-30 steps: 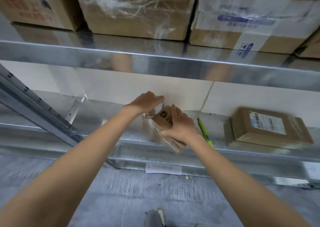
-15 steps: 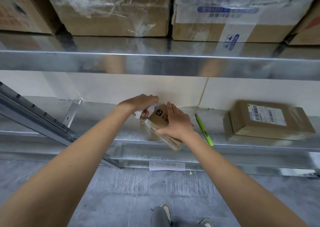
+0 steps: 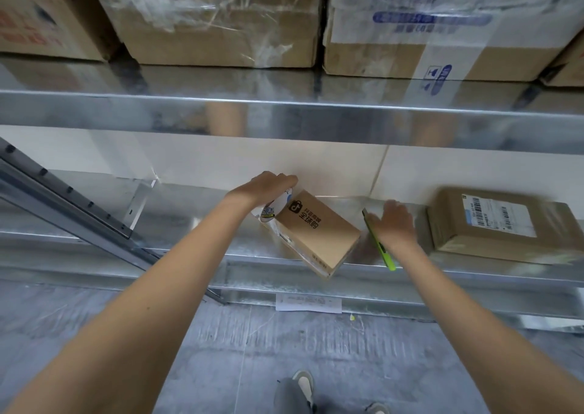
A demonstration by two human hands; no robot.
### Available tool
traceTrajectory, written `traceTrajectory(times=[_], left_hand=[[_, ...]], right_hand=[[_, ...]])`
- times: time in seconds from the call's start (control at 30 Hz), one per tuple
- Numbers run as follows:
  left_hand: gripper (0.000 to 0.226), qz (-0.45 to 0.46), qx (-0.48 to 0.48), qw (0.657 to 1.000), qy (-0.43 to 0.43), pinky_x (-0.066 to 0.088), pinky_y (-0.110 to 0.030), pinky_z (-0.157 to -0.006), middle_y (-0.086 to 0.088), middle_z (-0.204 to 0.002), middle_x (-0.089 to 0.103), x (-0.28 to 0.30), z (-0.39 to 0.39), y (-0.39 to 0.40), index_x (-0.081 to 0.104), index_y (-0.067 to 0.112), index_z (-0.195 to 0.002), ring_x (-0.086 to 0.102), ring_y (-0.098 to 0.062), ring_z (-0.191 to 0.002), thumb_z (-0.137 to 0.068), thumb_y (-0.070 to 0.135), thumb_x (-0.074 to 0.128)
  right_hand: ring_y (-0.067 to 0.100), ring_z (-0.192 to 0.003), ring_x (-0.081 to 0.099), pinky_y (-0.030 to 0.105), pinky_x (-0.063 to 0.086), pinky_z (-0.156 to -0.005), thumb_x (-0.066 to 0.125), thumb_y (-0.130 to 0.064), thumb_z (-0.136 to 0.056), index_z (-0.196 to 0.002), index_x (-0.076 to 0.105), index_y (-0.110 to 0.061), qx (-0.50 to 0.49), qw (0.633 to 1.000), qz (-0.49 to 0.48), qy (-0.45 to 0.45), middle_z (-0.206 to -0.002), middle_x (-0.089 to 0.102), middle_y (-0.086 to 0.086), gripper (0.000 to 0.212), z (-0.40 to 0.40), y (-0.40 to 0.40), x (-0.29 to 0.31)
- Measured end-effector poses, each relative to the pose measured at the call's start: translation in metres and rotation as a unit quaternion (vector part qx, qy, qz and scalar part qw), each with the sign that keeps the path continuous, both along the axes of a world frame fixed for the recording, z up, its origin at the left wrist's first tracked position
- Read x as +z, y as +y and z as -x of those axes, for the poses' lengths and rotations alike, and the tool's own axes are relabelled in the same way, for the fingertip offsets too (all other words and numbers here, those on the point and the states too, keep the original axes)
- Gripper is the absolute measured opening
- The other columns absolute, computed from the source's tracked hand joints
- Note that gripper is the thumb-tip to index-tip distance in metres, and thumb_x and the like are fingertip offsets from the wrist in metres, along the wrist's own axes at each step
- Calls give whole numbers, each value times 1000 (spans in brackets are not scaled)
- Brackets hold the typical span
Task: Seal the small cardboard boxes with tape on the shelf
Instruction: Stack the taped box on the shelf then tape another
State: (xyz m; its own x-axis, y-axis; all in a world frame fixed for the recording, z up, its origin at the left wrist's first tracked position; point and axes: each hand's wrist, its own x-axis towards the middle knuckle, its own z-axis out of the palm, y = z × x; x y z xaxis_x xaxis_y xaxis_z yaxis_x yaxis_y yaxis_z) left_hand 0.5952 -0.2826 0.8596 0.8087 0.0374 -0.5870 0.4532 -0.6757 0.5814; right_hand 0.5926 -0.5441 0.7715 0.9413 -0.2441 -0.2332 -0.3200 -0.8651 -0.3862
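Shelving of bright metal [image 3: 94, 230] fills the view, its upper level loaded with big taped cartons [image 3: 215, 18], while on the lower level a labelled parcel [image 3: 499, 224] lies at three o'clock from the small cardboard box [image 3: 316, 227], which sits askew near the middle with one corner hanging over the front edge. At ten o'clock from that box the left hand [image 3: 262, 189] curls its fingers round a tape roll [image 3: 271, 208] pressed against the box's far end. At three o'clock from the box the right hand [image 3: 395, 224] hovers blurred with fingers straight and loose, holding nothing, just over a green utility knife [image 3: 377, 240] lying on the shelf.
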Motion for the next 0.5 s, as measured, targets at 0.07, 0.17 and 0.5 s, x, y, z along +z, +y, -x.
traceTrajectory(times=[0.07, 0.17, 0.5], left_hand=[[45, 15, 3, 1000, 8, 37, -35, -71, -11, -83, 65, -2, 1, 4, 64, 13, -83, 57, -25, -73, -82, 54, 45], [57, 26, 8, 1000, 15, 39, -35, -72, -13, -89, 71, -5, 2, 12, 69, 9, -96, 61, -26, -76, -80, 59, 47], [43, 76, -68, 995, -3, 46, -29, -72, -5, -83, 63, -7, 7, 18, 66, 12, -88, 57, -19, -76, -70, 49, 54]], right_hand=[[38, -119, 47, 43, 43, -92, 48, -48, -96, -124, 43, -2, 6, 996, 51, 76, -126, 47, 21, 54, 12, -10, -18], [37, -120, 46, 42, 43, -90, 53, -34, -96, -125, 41, -3, 46, 991, 93, 88, -127, 46, 19, 45, 24, -13, -33], [27, -72, 50, 35, 33, -60, 42, -13, -99, -91, 48, -8, -24, 961, -260, -88, -78, 53, 11, 11, 37, 37, 12]])
